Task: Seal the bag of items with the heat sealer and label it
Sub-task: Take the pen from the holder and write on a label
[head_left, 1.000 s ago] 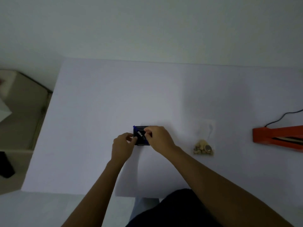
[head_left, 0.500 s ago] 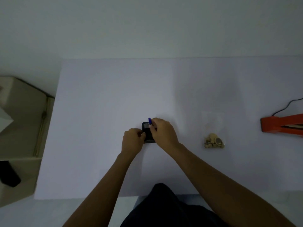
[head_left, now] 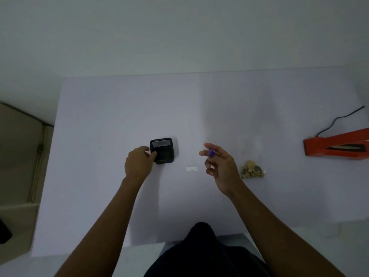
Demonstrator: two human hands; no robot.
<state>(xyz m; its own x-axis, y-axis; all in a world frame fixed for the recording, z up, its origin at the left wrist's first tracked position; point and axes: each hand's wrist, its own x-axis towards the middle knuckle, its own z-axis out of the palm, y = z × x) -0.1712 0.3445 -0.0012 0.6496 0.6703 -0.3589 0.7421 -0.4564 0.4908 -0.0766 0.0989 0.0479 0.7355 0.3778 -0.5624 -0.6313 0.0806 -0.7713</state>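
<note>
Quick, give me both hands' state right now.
Left hand: holds the black mesh holder by its side, on the table.
Right hand: pinches a small blue pen, raised above the table.

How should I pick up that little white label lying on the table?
The label lies flat, so nothing sticks up to grab. Come straight down from above and pinch one short end, lifting its edge with a fingernail first. The right hand is probably handiest.
</note>
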